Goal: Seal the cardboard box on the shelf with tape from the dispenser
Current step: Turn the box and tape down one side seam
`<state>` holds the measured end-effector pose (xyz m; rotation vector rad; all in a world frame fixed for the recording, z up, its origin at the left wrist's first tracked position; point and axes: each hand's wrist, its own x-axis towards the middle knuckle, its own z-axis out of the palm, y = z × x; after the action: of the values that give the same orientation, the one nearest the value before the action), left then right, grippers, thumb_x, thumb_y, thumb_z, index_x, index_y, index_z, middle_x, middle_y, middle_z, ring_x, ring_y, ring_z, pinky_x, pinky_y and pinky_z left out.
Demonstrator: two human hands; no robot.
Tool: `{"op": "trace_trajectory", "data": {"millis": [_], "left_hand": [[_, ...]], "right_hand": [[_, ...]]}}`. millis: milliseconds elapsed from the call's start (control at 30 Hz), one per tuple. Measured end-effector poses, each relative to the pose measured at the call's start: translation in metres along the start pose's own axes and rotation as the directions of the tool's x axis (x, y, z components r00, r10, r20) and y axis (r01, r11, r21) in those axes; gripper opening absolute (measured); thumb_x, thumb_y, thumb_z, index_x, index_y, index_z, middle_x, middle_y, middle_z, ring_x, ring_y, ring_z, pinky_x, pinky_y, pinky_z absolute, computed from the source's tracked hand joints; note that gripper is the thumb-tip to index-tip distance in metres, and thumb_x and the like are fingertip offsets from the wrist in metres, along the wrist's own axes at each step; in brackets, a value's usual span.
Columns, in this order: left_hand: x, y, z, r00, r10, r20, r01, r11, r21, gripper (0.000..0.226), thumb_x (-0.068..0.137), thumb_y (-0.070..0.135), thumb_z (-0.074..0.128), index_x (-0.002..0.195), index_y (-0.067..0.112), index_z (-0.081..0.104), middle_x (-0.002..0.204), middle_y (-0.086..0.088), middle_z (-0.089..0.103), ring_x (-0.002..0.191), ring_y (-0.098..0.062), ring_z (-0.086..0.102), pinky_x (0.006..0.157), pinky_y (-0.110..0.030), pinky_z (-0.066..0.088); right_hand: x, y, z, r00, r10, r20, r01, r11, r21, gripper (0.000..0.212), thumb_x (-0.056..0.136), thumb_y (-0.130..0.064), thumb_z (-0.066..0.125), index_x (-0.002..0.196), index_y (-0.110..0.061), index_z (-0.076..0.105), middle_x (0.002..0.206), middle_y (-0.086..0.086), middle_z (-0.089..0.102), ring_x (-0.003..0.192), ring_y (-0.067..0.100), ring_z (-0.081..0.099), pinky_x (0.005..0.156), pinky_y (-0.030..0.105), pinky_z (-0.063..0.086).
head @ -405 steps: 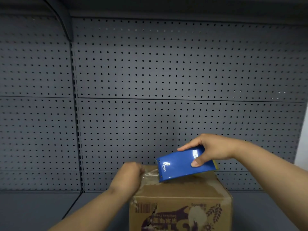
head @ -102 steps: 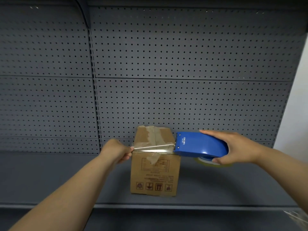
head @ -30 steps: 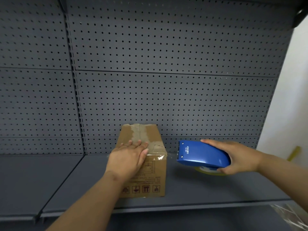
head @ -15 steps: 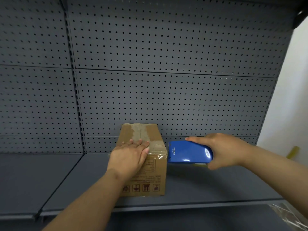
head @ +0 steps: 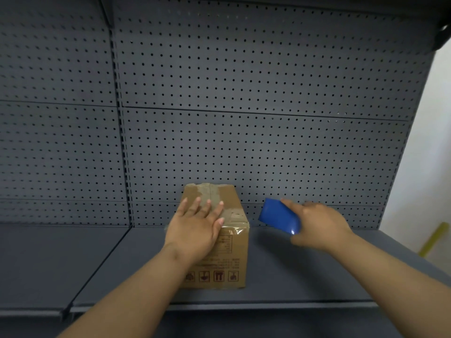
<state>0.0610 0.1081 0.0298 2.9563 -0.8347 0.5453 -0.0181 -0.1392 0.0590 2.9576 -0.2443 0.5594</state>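
Observation:
A small brown cardboard box (head: 234, 252) stands on the dark grey shelf (head: 305, 272), with clear tape across its top and over its front upper edge. My left hand (head: 197, 228) lies flat, fingers spread, on the box's top and front edge. To the right of the box, my right hand (head: 319, 228) grips the blue tape dispenser (head: 279, 217), tilted and blurred with motion, a short gap away from the box. The tape roll is hidden behind my hand.
A grey pegboard wall (head: 244, 130) rises right behind the box. The shelf runs left past a seam (head: 97, 269). A white wall and a yellow-green object (head: 434, 240) lie past the shelf's right end.
My right hand has drawn the dispenser away from the box's right side and tilted it. My left hand has spread flatter on the box top. The box stays put.

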Motion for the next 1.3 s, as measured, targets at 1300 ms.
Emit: {"op": "trace_trajectory", "data": {"millis": [1300], "left_hand": [[0.007, 0.045, -0.016, 0.986, -0.030, 0.163, 0.042, 0.996, -0.073, 0.047, 0.096, 0.050, 0.012, 0.142, 0.046, 0.020, 0.157, 0.005, 0.016, 0.143, -0.032, 0.015, 0.114, -0.051, 0.012]], "right_hand": [[-0.005, 0.026, -0.040, 0.984, 0.108, -0.139, -0.081, 0.979, 0.188, 0.085, 0.067, -0.038, 0.061, 0.140, -0.043, 0.019, 0.085, -0.001, 0.052, 0.076, 0.018, 0.052, 0.053, 0.027, 0.042]]}}
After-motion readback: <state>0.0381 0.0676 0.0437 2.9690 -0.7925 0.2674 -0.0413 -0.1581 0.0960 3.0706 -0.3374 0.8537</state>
